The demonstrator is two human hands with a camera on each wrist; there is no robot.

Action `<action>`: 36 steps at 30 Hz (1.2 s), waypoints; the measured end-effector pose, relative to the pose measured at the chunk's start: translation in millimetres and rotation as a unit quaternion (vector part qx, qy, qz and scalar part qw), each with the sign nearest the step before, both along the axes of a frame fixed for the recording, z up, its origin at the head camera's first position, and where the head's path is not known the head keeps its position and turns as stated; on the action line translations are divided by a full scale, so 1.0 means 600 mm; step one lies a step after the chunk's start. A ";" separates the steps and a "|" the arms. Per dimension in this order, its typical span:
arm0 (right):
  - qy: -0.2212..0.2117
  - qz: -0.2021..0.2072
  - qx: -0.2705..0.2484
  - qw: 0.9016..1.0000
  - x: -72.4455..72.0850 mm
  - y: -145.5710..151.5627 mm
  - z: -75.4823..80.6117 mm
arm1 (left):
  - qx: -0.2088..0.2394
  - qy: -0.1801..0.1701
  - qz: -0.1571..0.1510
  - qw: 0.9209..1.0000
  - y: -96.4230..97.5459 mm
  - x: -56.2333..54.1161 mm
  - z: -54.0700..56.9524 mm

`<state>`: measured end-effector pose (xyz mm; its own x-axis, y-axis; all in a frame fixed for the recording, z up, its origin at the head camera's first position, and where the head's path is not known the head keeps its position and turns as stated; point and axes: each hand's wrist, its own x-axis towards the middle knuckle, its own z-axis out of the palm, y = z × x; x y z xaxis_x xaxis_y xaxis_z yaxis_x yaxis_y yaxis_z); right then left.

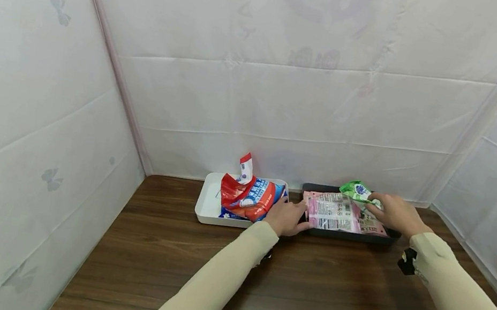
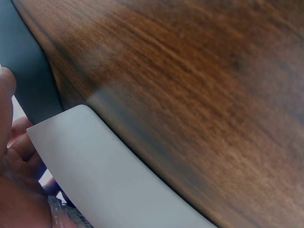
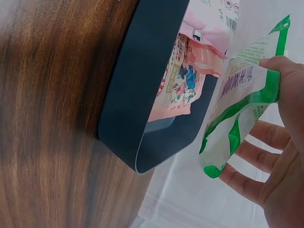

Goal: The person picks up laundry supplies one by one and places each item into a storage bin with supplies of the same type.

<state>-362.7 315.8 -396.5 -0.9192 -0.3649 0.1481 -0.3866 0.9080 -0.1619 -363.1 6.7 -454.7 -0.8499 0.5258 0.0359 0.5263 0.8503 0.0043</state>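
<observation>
My right hand (image 1: 394, 213) pinches a green-and-white packet (image 3: 237, 102) between thumb and fingers, held over the right part of a black tray (image 1: 348, 236). Under it in that tray lie pink packets (image 1: 334, 212), one with a printed label and barcode. My left hand (image 1: 286, 216) rests where the black tray meets a white tray (image 1: 209, 200), its thumb by the near left corner of the pink packets. A red-and-blue bag (image 1: 253, 199) lies in the white tray, right beside the left fingers. In the left wrist view the white tray's wall partly hides those fingers.
Both trays stand side by side at the back of a brown wood-grain table (image 1: 154, 254). A pale cloth wall (image 1: 257, 102) rises directly behind them, with more cloth on the left and right sides. A dark blue packet edge (image 1: 231, 216) shows beneath the red-and-blue bag.
</observation>
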 end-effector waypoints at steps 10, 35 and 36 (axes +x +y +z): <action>-0.007 -0.043 -0.007 0.999 -0.006 0.002 -0.010 | -0.007 0.006 0.001 1.000 0.001 -0.002 -0.001; -0.039 -0.091 -0.023 0.995 -0.006 0.010 -0.012 | 0.001 0.001 0.000 1.000 0.001 0.003 0.002; -0.041 -0.092 -0.023 0.995 -0.006 0.010 -0.012 | 0.001 0.002 0.000 1.000 0.001 0.003 0.002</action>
